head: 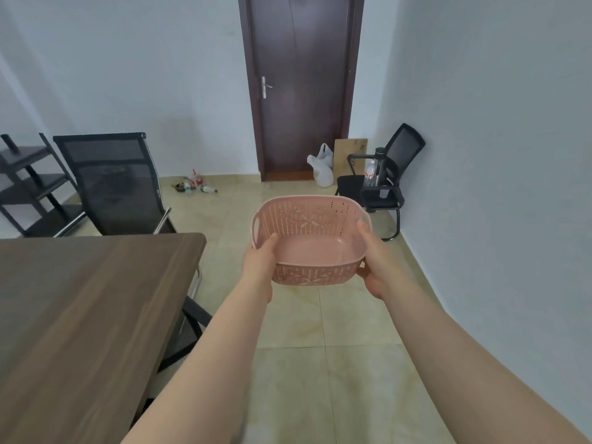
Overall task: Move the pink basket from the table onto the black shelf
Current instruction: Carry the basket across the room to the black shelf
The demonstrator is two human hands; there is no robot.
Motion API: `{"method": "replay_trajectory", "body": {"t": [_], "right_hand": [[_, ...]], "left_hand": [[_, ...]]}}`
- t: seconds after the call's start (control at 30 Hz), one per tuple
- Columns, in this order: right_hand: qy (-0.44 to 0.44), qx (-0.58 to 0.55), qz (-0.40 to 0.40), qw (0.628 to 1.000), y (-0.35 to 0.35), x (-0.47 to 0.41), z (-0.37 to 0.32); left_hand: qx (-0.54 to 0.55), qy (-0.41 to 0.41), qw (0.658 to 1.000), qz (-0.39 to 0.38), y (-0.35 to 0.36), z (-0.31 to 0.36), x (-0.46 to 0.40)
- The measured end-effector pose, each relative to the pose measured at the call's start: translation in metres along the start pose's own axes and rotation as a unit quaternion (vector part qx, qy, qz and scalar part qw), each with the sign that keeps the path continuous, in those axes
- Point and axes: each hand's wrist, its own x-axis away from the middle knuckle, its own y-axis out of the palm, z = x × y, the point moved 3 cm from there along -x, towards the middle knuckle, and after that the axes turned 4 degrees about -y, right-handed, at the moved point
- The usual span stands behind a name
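I hold the pink basket (pixel 312 219) in the air over the tiled floor, to the right of the table (pixel 80 299). It is perforated plastic, empty, and tilted a little toward me. My left hand (pixel 259 267) grips its near-left rim, thumb inside. On the near-right rim my right hand (pixel 376 267) grips the same way. The black shelf (pixel 30 187) stands at the far left against the wall, partly cut off by the frame edge, with open tiers.
A black mesh office chair (pixel 115 184) stands between the table and the shelf. Another black chair (pixel 384 184) with bottles on it sits by the right wall. Ahead are a dark closed door (pixel 301 84), a white bag (pixel 322 169) and bottles on the floor (pixel 195 185).
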Motion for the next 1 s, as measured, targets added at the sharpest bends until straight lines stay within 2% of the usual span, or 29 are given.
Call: {"method": "replay_trajectory", "body": {"t": [0.3, 0.57, 1.0], "right_hand": [[0.014, -0.006, -0.032, 0.999, 0.014, -0.165, -0.019], [0.015, 0.025, -0.093, 0.995, 0.024, -0.323, -0.07], [0.027, 0.033, -0.119, 0.992, 0.074, -0.525, -0.104]], "left_hand": [[0.025, -0.006, 0.999, 0.046, 0.063, 0.042, -0.134], [0.045, -0.004, 0.995, 0.086, 0.141, 0.099, -0.249], [0.072, -0.006, 0.99, 0.117, 0.196, 0.175, -0.416]]}}
